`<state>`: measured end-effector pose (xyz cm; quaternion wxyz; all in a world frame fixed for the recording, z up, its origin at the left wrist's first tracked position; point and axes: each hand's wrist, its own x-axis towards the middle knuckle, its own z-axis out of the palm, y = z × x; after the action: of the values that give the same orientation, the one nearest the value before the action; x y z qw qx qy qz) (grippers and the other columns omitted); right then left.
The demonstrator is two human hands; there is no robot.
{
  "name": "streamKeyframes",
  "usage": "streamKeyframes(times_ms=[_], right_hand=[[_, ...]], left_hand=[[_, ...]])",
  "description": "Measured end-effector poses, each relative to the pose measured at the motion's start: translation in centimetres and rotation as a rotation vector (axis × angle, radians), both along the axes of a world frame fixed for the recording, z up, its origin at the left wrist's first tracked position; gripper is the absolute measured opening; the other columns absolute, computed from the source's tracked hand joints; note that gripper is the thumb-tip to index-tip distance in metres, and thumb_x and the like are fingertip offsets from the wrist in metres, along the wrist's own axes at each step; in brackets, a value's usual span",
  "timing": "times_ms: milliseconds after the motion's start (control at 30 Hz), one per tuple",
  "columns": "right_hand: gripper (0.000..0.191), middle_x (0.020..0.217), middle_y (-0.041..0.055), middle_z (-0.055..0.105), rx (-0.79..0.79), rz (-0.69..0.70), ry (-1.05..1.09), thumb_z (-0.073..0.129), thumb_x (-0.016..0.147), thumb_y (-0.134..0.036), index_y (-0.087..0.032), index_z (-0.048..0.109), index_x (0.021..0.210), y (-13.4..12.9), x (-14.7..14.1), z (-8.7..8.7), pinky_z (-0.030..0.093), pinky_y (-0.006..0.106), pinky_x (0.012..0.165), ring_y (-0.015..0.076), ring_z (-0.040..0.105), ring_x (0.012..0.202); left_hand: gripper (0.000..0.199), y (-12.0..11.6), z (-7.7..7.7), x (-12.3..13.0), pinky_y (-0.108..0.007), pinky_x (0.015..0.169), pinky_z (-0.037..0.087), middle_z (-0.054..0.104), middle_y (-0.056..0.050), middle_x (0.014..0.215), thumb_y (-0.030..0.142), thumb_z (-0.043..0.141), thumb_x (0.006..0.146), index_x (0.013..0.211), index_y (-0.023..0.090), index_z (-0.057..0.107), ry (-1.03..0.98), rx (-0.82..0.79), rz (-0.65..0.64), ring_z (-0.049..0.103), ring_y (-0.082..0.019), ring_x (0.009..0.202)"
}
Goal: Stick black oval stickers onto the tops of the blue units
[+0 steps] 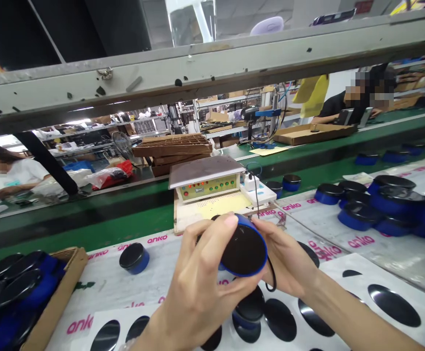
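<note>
In the head view, my left hand point(201, 278) grips a round blue-sided device point(247, 248) with a black face, fingers over its top edge and thumb below. My right hand point(289, 258) closes on the device's right side, its fingers partly hidden behind it. A black cord loop point(272, 275) hangs by the right palm. The black face is tilted up toward me. Below my hands, white sheets point(331, 268) carry several glossy black discs point(280, 319). Another blue-and-black device point(249, 307) rests on them under my left wrist.
A cardboard box point(61, 292) of similar devices stands at left, with a single device point(134, 258) beside it. More are piled point(391, 204) at right. Ahead sits a control box point(208, 180) with lit buttons; a metal beam point(212, 63) crosses above. Two people sit across the green line.
</note>
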<state>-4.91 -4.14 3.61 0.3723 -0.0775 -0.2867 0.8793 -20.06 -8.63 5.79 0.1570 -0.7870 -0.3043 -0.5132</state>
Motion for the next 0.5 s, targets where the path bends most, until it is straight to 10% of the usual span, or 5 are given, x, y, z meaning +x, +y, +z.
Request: streamKeyframes(times_ms=[500], right_hand=[[0.026, 0.080, 0.0039, 0.070, -0.008, -0.012, -0.163, 0.045, 0.068, -0.029, -0.019, 0.059, 0.088, -0.15, -0.53, 0.33, 0.050, 0.035, 0.077, 0.0225, 0.066, 0.081]], left_hand=[[0.071, -0.08, 0.24, -0.39, -0.037, 0.089, 0.051, 0.061, -0.013, 0.117, 0.012, 0.071, 0.072, 0.133, 0.011, 0.034, 0.091, -0.066, -0.049, 0.055, -0.019, 0.108]])
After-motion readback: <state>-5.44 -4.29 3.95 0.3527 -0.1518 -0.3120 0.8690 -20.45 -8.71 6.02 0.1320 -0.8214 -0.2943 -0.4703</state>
